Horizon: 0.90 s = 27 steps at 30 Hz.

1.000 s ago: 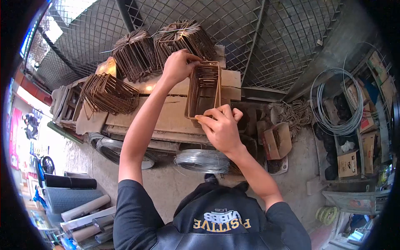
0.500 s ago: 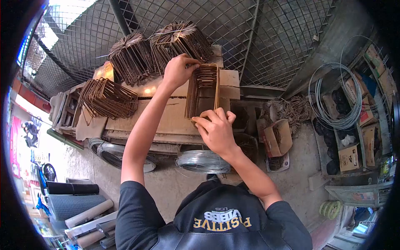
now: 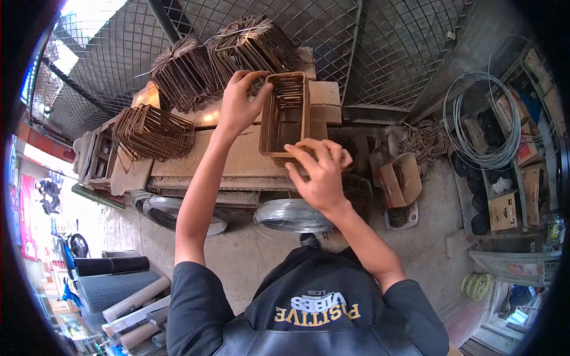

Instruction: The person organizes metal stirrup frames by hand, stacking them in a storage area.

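A stack of rectangular rusty steel stirrups (image 3: 265,127) stands on the wooden bench (image 3: 205,155), its open middle facing up. My left hand (image 3: 242,104) is at the far left corner of this stack, fingers apart, the thumb and fingertips close to the rim; contact is hard to make out. At the near right corner, my right hand (image 3: 320,172) has its fingers spread, with the index fingertip at or just over the rim. Neither hand is closed around a stirrup. Left of them lies a leaning pile of bent stirrups (image 3: 154,133).
Two large stirrup bundles (image 3: 184,71) rest at the back, against a wire mesh (image 3: 320,35). Coils of wire (image 3: 294,215) lie below the bench's front edge. A cardboard box (image 3: 401,181) stands to the right, near a hanging wire coil (image 3: 457,127). Rolls of mesh (image 3: 122,283) are at lower left.
Both hands have loosened from the stirrup stack, their fingers spreading. My left hand has drawn slightly left. The topmost stirrup now sits squarely around the stack's top.
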Motion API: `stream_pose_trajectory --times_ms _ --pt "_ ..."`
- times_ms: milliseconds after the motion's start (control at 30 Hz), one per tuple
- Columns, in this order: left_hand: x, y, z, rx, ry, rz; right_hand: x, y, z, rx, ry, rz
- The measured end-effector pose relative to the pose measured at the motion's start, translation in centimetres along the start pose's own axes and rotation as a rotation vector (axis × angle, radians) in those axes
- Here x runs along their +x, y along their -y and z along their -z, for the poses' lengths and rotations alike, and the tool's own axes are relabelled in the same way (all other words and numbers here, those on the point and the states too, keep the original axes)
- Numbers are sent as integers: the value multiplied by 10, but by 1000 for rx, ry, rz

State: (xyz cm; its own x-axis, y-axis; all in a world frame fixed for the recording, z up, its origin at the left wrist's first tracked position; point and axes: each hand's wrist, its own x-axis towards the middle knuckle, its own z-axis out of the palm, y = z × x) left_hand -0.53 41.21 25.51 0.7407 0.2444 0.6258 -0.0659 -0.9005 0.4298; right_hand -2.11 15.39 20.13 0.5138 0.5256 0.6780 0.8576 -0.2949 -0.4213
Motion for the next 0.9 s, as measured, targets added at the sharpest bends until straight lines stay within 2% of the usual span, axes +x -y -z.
stream_pose_trajectory --times_ms 133,200,233,333,367,633,733,800,900 --pt "-41 -31 20 -181 73 37 -31 -31 15 11 -61 -137" --pt "-64 -50 28 -29 316 -92 -52 -51 22 -25 -51 -217" --pt "-72 -66 32 60 386 -67 -64 -60 26 -41 -43 -280" --pt "-89 -73 20 141 450 -97 -98 -84 37 -54 -46 -389" --pt "-92 -75 14 158 395 -129 -110 -91 40 -63 -34 -418" --pt "-103 -93 -5 290 356 -62 -176 -127 89 -63 75 -558" --pt "-105 -111 -7 366 281 42 -198 -152 108 -12 103 -581" --pt "-112 -125 -15 287 286 88 -218 -169 123 -23 157 -629" --pt "-135 -162 -42 329 -9 125 -253 -203 139 -14 197 -725"
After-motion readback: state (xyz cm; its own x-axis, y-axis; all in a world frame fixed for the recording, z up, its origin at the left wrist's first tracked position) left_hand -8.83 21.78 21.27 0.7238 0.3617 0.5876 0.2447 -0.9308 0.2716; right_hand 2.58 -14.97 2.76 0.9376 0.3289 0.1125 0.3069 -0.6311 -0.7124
